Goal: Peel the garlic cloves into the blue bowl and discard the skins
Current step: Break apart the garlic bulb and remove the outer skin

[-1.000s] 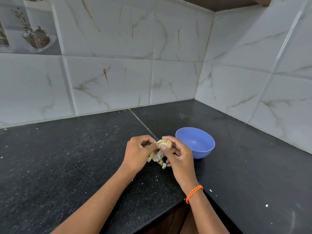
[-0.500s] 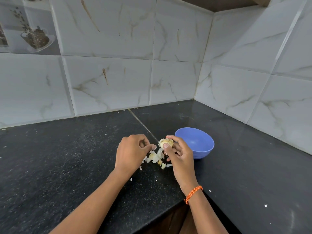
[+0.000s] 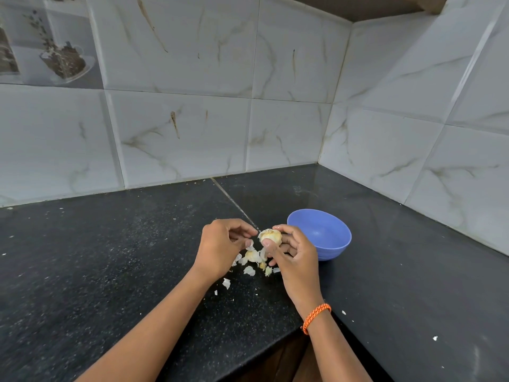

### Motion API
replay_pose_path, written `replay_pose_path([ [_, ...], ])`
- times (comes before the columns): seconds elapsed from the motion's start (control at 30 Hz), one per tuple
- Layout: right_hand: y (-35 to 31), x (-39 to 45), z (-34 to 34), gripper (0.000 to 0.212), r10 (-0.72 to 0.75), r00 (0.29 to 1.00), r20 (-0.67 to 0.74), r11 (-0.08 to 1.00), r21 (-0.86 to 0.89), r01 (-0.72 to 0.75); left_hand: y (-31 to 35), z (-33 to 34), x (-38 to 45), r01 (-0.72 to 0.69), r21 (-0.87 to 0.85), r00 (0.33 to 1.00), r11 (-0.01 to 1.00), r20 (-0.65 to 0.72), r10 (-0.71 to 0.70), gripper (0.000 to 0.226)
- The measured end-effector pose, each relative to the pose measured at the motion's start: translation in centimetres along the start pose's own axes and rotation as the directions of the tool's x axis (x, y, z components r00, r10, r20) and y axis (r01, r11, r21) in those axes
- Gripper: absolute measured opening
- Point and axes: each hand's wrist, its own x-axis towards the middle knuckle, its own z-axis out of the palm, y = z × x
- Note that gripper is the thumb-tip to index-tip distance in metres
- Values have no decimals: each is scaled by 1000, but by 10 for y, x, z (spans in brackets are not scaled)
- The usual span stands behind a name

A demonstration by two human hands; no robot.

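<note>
Pinched between thumb and fingers of the right hand (image 3: 296, 260), the pale, papery garlic bulb (image 3: 271, 236) sat lifted just above the counter, its brown-flecked top turned up toward the camera. That was a firm hold, thumb on the near side, fingertips curled round the far side. An orange braided cord bracelet (image 3: 316, 317) ringed that wrist.

And the left hand (image 3: 221, 248) was right there beside it, fingers curled in, forefinger and thumb reaching toward the bulb's left edge. Whether they actually had a scrap of skin between them could not be told from this view; the tips sat very close to the bulb, perhaps just short of it.

Below the two hands lay a small scatter of white and yellowish garlic skins (image 3: 252, 257) on the black speckled stone countertop (image 3: 110, 257), with a few loose flakes (image 3: 226, 283) nearer the counter edge.

Just beside the right hand, on its far right, stood the round blue plastic bowl (image 3: 330, 241), upright on the counter, and nothing showed on the part of its inside that was visible. Behind it all, white marble-patterned wall tiles (image 3: 179, 133) met in the corner.
</note>
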Motion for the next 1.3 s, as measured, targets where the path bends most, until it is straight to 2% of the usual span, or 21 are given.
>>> replay_pose_path([
  [0.1,1,1,1,26,7,1000,0,1000,-12,-7,0,0,-1,-36,22,998,999,-57,37,22],
  [0.2,2,0,0,26,10,1000,-5,1000,-21,-10,-4,1,1,-37,78,994,996,-95,44,32],
  [0.47,4,0,-2,25,9,1000,-11,999,-36,-9,-6,2,2,-47,23,997,999,-64,48,25],
  [0.63,5,1,-2,25,3,1000,-15,999,-34,-3,-6,3,2,-27,35,998,999,-64,30,15],
  [0.77,6,2,-2,28,1,1000,-12,1000,-26,-1,-3,2,0,2,61,997,998,-74,2,17],
  [0.97,10,3,-3,33,-24,1000,-16,999,-35,23,7,0,-4,77,-63,996,995,-46,-80,22],
  [1.2,9,1,-2,31,-27,1000,-15,997,-67,26,4,-1,-2,115,-270,992,956,-17,-125,7],
  [1.3,9,1,-2,31,-29,999,-14,996,-83,28,1,-1,-1,113,-298,993,948,1,-118,12],
])
